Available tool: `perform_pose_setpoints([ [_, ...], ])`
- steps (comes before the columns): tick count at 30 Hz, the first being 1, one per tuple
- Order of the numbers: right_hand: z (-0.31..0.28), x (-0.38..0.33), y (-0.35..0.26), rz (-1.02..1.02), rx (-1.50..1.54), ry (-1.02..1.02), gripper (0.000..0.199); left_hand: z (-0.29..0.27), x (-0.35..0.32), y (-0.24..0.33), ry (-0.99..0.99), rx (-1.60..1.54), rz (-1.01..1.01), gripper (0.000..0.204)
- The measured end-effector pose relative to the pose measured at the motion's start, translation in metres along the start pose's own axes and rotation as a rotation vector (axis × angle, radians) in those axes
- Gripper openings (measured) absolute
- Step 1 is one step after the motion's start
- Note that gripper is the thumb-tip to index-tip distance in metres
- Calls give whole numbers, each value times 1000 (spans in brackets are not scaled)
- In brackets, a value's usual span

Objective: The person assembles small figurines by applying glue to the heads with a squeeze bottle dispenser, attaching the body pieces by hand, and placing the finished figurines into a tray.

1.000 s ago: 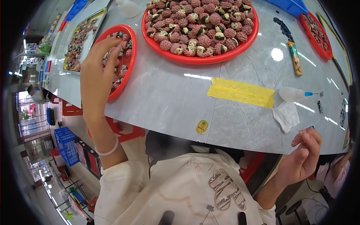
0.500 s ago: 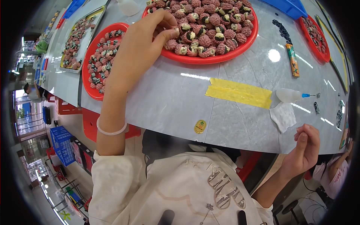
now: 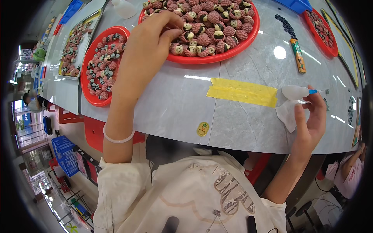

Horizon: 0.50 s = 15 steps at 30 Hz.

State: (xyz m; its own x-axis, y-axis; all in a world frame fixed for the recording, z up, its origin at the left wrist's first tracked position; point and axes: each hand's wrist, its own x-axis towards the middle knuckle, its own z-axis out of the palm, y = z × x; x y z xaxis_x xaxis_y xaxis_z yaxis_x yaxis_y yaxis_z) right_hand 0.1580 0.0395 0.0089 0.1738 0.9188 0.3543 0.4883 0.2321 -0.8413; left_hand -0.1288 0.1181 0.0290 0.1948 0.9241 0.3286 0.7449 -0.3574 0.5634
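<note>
My left hand [image 3: 149,50] hangs over the near-left rim of a large red tray [image 3: 217,65]. Its fingers are pinched together at pink ridged pieces [image 3: 204,39] with cream and black parts; what sits in the pinch is hidden. My right hand [image 3: 312,120] is beside a translucent squeeze bottle [image 3: 294,92] with a blue needle tip, lying on its side. The thumb and fingers there are apart, with the index finger close to the blue tip; contact is unclear. Partly behind the thumb lies a crumpled white cloth [image 3: 286,116].
Yellow tape [image 3: 243,92] and an oval gold sticker [image 3: 203,129] mark the grey table. Left are a smaller red tray [image 3: 83,77] and a metal tray [image 3: 70,77], both with pieces. Dark rings [image 3: 285,25] lie by an orange-green tube [image 3: 298,56]. Another person [image 3: 344,173] sits right.
From the table's front edge, my right hand has moved forward to the squeeze bottle, its fingers spreading. My left hand stays pinched over the large tray. The whole view has shifted slightly.
</note>
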Motion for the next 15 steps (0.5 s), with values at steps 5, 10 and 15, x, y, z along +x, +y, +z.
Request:
perform_pose_setpoints([
  [5,12,6,-5,82,-79,-137,29,-5,-1,15,250,-207,-81,16],
  [10,6,0,-4,95,79,-53,27,-9,-9,20,279,-601,-165,21],
  [15,-20,-12,-7,232,345,-49,38,1,-36,46,158,-1207,-303,22],
])
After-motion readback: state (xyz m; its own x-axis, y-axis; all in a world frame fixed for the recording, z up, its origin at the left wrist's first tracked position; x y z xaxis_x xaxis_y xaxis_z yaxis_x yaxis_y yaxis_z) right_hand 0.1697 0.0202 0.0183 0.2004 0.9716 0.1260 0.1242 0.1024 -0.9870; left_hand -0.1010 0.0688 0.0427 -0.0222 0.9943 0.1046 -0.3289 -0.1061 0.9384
